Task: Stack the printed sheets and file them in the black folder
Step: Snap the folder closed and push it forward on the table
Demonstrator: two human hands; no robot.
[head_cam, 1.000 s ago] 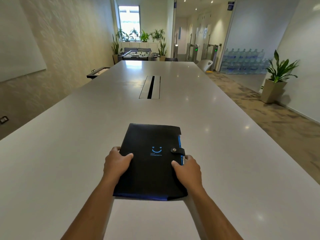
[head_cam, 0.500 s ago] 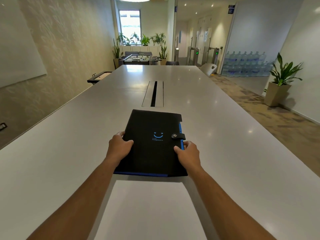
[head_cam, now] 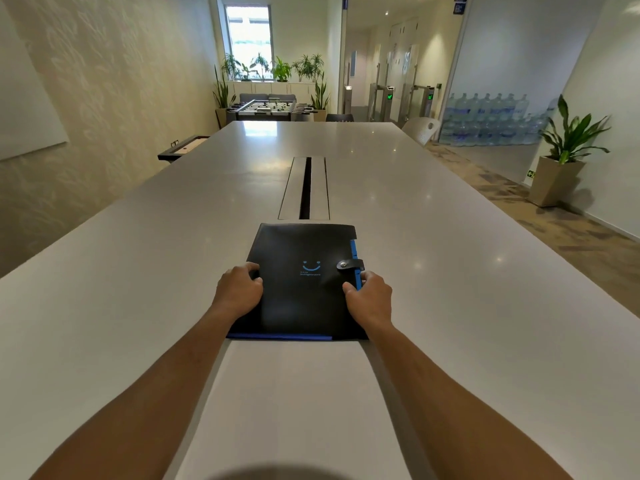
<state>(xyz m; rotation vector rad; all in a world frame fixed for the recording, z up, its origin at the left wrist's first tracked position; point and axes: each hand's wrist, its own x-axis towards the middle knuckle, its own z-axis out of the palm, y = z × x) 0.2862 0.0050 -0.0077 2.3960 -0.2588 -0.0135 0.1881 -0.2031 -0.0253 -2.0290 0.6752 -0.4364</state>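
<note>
A black folder (head_cam: 304, 292) with a blue smile logo, blue edging and a snap strap lies closed on the long white table (head_cam: 138, 271). My left hand (head_cam: 239, 292) grips its left edge. My right hand (head_cam: 370, 297) grips its right edge just below the strap. Nearer to me, a stack of white printed sheets (head_cam: 291, 403) lies flat on the table between my forearms, its far edge meeting the folder's near edge.
A cable slot (head_cam: 305, 188) runs along the table's middle just beyond the folder. A white chair (head_cam: 420, 129) stands at the far right side. A potted plant (head_cam: 561, 157) and stacked water bottles (head_cam: 491, 119) are on the right floor.
Both hands have pushed the folder away from me along the table. More of the white sheets now shows in front of me.
</note>
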